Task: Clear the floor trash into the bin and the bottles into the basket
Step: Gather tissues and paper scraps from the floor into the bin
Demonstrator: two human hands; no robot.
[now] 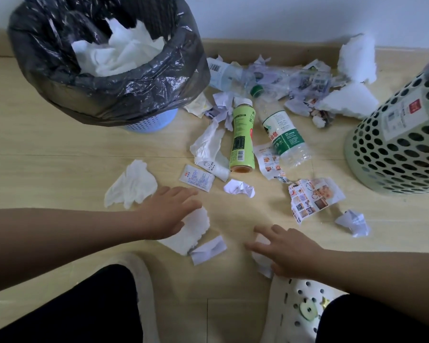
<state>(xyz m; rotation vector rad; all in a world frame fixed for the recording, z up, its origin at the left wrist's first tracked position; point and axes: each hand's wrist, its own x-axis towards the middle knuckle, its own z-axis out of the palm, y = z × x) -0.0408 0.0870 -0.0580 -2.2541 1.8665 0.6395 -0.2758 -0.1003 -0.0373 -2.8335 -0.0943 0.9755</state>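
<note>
tissue (pixel 192 235), white and torn, is lying at lower centre of the frame under the left hand (pixel 169 211). that hand is reaching in from the left edge with its fingers straight and slightly spread, and its thumb and palm are resting on the tissue's upper edge without curling round it. right hand (pixel 286 253), lower right of centre, is spreading its fingers wide toward the left and is lying flat on a white paper scrap (pixel 261 266), whose edges are poking out from under the palm. it is touching the scrap, not gripping it. a folded paper slip (pixel 208 250) is lying between the two hands, touching the tissue's lower edge.

bin (pixel 144 95), lined with a black bag and holding white tissue, is standing in the upper left. basket (pixel 401 154), pale and perforated, is standing at the right edge. between them, at upper centre, a green bottle (pixel 242 139) and a clear water bottle (pixel 282 134) are lying side by side on the wooden floor, and a crushed clear bottle (pixel 228 75) is lying beyond them near the wall among paper scraps. a crumpled tissue (pixel 131 185) is lying just left of the left hand, a small sachet (pixel 196 177) is lying just above its fingers, and a torn leaflet (pixel 312 196) and a paper ball (pixel 354 222) are lying to the right.
</note>
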